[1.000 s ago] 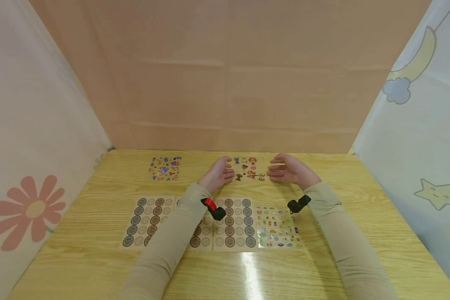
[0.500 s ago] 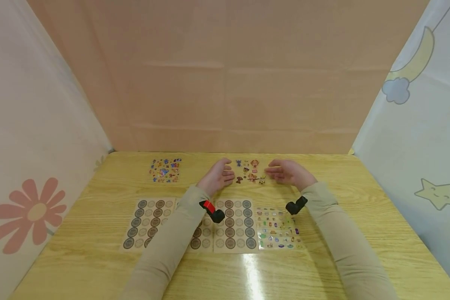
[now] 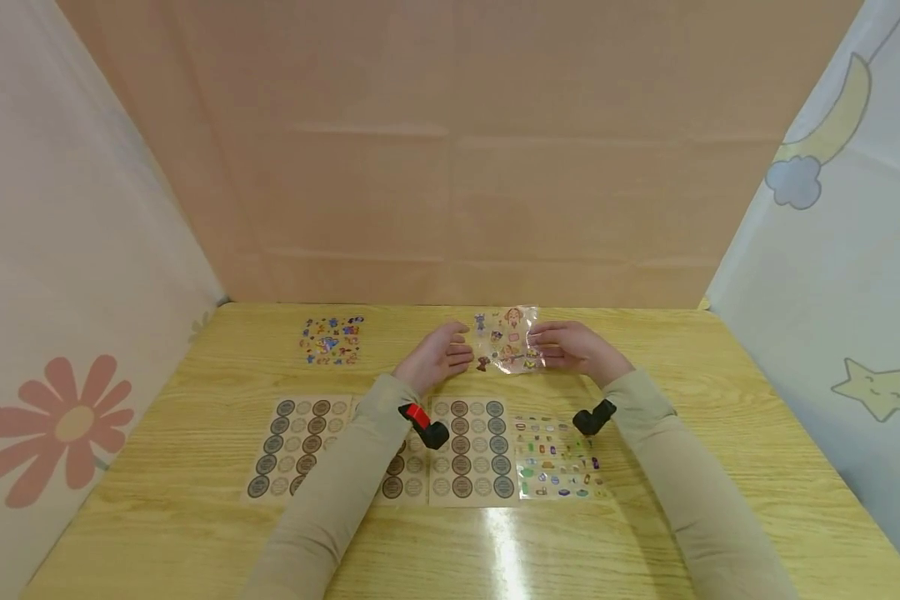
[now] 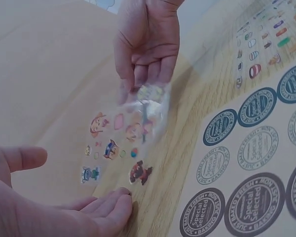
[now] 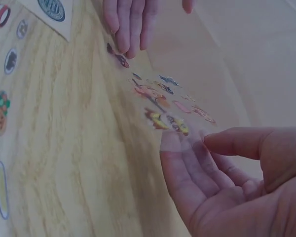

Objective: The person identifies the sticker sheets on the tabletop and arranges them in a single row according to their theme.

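A clear sticker sheet (image 3: 504,340) with small cartoon animal figures is near the back of the table. My right hand (image 3: 579,347) pinches its right edge, thumb on top and fingers beneath, as the right wrist view shows. That side of the sheet (image 5: 163,101) is lifted and bends upward. Beside the left edge is my left hand (image 3: 437,358), palm turned inward and fingers relaxed, holding nothing. In the left wrist view its fingertips (image 4: 119,196) lie close to the brown dog sticker (image 4: 140,172) at the sheet's corner.
Another clear sticker sheet (image 3: 330,342) lies at the back left. In front are paper sheets of round labels (image 3: 471,450), partly under my left forearm, and a clear sheet of small food stickers (image 3: 558,458). A curtain (image 3: 450,208) rises behind the table (image 3: 607,550).
My right hand has closed in on the sheet's right edge and taken hold of it. That side has risen and now catches the light. The left hand has hardly moved.
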Demonstrator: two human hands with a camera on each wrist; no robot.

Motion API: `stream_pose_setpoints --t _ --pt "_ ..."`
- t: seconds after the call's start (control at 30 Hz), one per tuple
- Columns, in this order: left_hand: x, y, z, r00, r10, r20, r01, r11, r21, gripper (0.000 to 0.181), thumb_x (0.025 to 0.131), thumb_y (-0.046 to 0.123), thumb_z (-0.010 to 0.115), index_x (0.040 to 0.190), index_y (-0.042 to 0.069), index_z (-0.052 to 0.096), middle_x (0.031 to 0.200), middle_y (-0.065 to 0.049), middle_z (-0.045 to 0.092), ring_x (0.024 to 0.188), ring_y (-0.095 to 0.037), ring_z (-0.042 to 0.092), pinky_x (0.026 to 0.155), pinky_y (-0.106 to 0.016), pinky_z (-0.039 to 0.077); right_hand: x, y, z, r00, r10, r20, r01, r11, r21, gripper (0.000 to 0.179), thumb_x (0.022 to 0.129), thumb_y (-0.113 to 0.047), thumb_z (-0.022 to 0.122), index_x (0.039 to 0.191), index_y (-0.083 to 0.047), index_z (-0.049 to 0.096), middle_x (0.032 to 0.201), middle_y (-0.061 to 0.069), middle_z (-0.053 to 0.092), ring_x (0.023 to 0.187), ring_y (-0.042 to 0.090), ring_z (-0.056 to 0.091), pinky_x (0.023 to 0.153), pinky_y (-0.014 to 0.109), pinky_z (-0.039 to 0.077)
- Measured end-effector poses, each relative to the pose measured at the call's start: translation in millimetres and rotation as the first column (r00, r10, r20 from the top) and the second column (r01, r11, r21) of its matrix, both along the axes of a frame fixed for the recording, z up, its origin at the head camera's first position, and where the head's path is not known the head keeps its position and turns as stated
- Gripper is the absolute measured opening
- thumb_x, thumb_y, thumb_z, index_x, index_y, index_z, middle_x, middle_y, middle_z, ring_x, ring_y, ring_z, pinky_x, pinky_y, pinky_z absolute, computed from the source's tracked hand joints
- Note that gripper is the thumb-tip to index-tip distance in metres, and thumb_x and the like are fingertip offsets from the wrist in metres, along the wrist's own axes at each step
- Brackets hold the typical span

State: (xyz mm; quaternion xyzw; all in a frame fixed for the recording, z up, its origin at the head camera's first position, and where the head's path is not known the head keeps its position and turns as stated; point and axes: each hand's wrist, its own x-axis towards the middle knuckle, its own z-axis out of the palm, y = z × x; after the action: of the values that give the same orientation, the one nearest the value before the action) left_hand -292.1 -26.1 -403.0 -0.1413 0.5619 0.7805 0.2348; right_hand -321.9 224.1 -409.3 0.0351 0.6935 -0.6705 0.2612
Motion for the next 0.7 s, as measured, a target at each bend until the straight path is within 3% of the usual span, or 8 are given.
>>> stream_pose_setpoints --t 0.2,0.37,0.53,0.7 --pt "4.2 4.7 0.2 0.998 -0.036 -0.058 0.029 0.994 -0.107 0.053 0.097 0.017 0.056 0.143 -0.003 0.038 0.141 -0.028 0.039 0.128 -0.036 0.043 0.106 -0.041 0.038 11.6 6 12.1 0.996 0.041 -0.079 -0.043 0.999 -0.027 0.041 0.101 -0.006 0.047 0.139 0.008 0.039 0.104 0.004 0.064 0.085 0.014 0.065 0.074 0.025 0.055" --pt "12.3 12.2 -1.0 0.992 -0.105 -0.077 0.092 0.983 -0.157 0.050 0.095 0.015 0.060 0.137 -0.006 0.042 0.134 -0.025 0.047 0.119 -0.034 0.052 0.101 -0.040 0.043 25.4 16 22.3 0.991 0.058 -0.123 -0.064 0.997 -0.046 0.041 0.101 -0.009 0.047 0.138 0.007 0.040 0.104 0.002 0.066 0.078 0.012 0.064 0.074 0.027 0.055" --pt "25.4 17.0 -5.0 0.976 -0.190 -0.104 0.178 0.978 -0.112 0.051 0.093 0.013 0.063 0.136 -0.005 0.043 0.129 -0.020 0.053 0.116 -0.030 0.055 0.101 -0.040 0.044 42.5 30 26.1 0.987 0.076 -0.143 -0.090 0.992 -0.091 0.036 0.101 -0.010 0.048 0.133 0.005 0.044 0.107 0.003 0.066 0.085 0.014 0.066 0.078 0.028 0.056" --pt "41.0 21.7 -9.4 0.958 -0.240 -0.159 0.243 0.970 -0.002 0.057 0.090 0.008 0.066 0.139 -0.004 0.040 0.116 -0.017 0.062 0.107 -0.027 0.062 0.098 -0.041 0.046 63.9 46 27.2 0.982 0.088 -0.169 -0.110 0.986 -0.125 0.023 0.101 -0.011 0.049 0.121 0.001 0.052 0.106 0.004 0.068 0.092 0.016 0.067 0.078 0.029 0.056"
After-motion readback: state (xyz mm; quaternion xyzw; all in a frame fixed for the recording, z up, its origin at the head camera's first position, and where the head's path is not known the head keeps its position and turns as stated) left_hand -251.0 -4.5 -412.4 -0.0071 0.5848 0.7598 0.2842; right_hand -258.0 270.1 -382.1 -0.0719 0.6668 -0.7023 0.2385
